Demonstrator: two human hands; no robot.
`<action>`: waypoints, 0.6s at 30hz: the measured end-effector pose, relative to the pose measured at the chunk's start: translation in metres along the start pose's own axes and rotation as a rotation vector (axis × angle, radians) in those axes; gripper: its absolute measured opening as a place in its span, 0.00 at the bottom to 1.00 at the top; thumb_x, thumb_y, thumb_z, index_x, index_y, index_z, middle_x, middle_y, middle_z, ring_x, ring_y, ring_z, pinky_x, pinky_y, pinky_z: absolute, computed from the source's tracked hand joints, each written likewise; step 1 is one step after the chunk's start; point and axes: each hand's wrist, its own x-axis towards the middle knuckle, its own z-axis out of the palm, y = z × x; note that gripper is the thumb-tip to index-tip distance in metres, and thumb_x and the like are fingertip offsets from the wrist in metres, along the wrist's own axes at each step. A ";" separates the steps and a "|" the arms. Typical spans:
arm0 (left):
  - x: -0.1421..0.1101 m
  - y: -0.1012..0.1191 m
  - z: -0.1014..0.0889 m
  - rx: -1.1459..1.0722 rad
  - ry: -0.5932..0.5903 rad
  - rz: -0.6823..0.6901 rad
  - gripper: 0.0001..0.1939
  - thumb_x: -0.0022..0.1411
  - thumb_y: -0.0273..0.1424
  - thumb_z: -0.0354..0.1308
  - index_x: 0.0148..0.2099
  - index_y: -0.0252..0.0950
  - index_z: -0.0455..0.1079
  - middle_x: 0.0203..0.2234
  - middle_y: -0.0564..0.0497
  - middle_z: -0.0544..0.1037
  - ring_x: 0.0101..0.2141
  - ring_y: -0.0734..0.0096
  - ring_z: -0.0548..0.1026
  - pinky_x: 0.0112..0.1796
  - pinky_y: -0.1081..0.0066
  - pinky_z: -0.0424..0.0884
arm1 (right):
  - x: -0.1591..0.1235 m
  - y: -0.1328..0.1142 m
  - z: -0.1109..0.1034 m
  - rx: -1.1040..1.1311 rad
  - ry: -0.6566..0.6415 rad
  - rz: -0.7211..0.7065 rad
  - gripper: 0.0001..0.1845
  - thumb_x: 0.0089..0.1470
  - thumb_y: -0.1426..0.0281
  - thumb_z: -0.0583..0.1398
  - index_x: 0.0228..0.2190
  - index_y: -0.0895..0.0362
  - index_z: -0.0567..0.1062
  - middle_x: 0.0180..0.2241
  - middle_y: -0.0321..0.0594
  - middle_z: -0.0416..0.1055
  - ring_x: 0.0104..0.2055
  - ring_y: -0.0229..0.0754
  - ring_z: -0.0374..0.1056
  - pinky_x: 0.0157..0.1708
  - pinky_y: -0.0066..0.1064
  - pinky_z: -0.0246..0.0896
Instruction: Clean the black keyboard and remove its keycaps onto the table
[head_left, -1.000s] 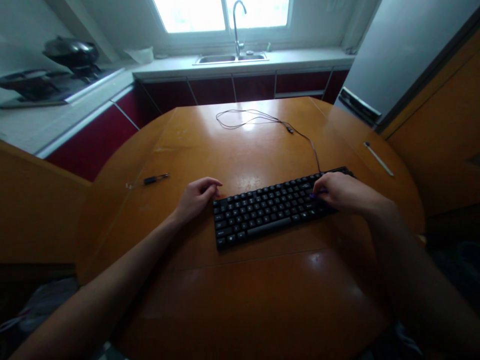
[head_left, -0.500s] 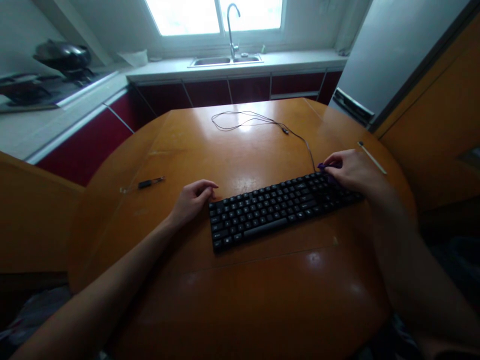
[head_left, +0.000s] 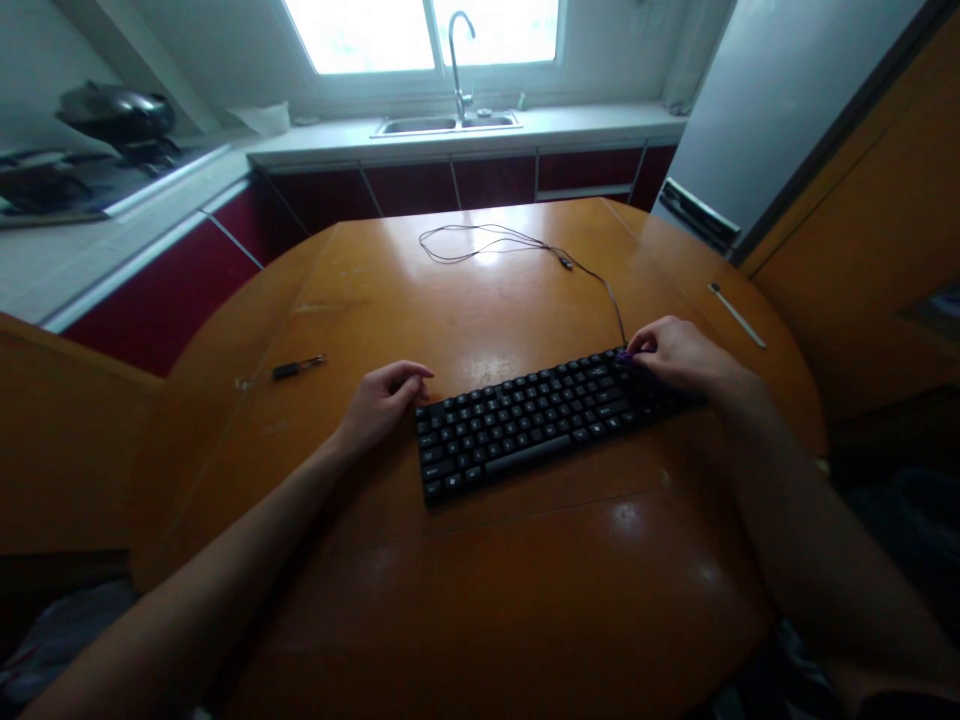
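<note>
A black keyboard (head_left: 517,420) lies at a slant on the wooden table. My right hand (head_left: 679,352) is over its right end, fingers pinched on a small purple cloth (head_left: 624,356) that touches the keys near the back edge. Most of the cloth and part of the number pad are hidden under this hand. My left hand (head_left: 386,400) rests at the keyboard's back left corner, its fingers curled and touching the edge there. From the keyboard's back edge runs a thin cable (head_left: 611,295), looped farther back with its plug (head_left: 565,263) on the table.
On the left of the table (head_left: 360,560) lies a small black-handled tool (head_left: 298,367). A thin brush (head_left: 736,315) lies near the right edge. Behind are a counter with a sink (head_left: 420,125) and tap, a stove with a wok (head_left: 116,110), and a fridge (head_left: 780,110).
My right hand has slid a little left along the keyboard's back edge with the purple cloth. My left hand stays at the corner. The whole view has shifted slightly.
</note>
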 end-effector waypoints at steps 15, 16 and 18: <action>0.000 -0.006 -0.001 0.002 -0.003 -0.007 0.12 0.63 0.37 0.57 0.42 0.35 0.76 0.26 0.50 0.79 0.28 0.68 0.78 0.33 0.70 0.74 | 0.007 0.010 0.002 -0.060 -0.011 0.018 0.19 0.50 0.80 0.59 0.39 0.57 0.86 0.38 0.45 0.83 0.37 0.46 0.77 0.37 0.30 0.68; 0.000 -0.006 -0.001 0.001 -0.005 -0.010 0.12 0.63 0.37 0.58 0.42 0.35 0.76 0.26 0.50 0.79 0.28 0.68 0.78 0.33 0.70 0.74 | 0.008 0.012 0.000 -0.073 0.000 0.053 0.19 0.49 0.80 0.59 0.39 0.57 0.86 0.38 0.45 0.83 0.37 0.46 0.77 0.36 0.30 0.68; 0.000 -0.006 -0.001 0.002 -0.006 -0.014 0.12 0.63 0.37 0.58 0.42 0.35 0.76 0.26 0.51 0.79 0.28 0.68 0.78 0.32 0.70 0.73 | 0.008 0.016 -0.002 -0.083 0.023 0.103 0.20 0.48 0.80 0.59 0.38 0.56 0.86 0.38 0.45 0.83 0.37 0.46 0.77 0.36 0.29 0.68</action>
